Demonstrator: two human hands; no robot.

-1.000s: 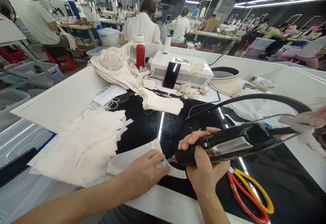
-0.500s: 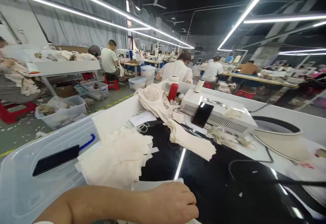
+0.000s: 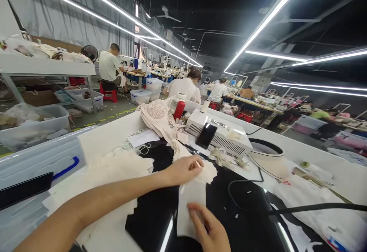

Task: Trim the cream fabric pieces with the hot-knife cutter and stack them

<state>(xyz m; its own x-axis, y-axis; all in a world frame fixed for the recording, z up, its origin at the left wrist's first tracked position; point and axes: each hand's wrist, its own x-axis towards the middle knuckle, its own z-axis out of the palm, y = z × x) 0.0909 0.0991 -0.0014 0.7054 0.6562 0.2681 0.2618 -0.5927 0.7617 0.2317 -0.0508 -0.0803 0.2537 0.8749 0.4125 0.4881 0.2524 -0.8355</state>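
Observation:
My left hand (image 3: 185, 170) reaches across the black table surface (image 3: 241, 221). Its fingers are bent and pinched together at a stack of cream fabric pieces (image 3: 210, 171) with jagged edges. Just below it, a white, flat, rectangular piece (image 3: 187, 198) lies on the black surface; whether it is cloth or card I cannot tell. My right hand (image 3: 210, 227) is at the lower right part of that piece, thumb and fingers closed on its edge. To the left, under my forearm, spreads a larger pile of cream fabric pieces (image 3: 114, 171).
Behind the work area stand a white vented box (image 3: 226, 129), a leaning phone (image 3: 206, 135), a red bottle (image 3: 179, 109) and a beige bra (image 3: 156, 114). A black cable (image 3: 315, 208) crosses at right. A plastic lid (image 3: 17, 206) carries another dark phone (image 3: 25, 190). Co-workers sit beyond.
My left hand has moved up and away from the near edge to the fabric stack. My right hand has come into view at the white piece. The view has turned right.

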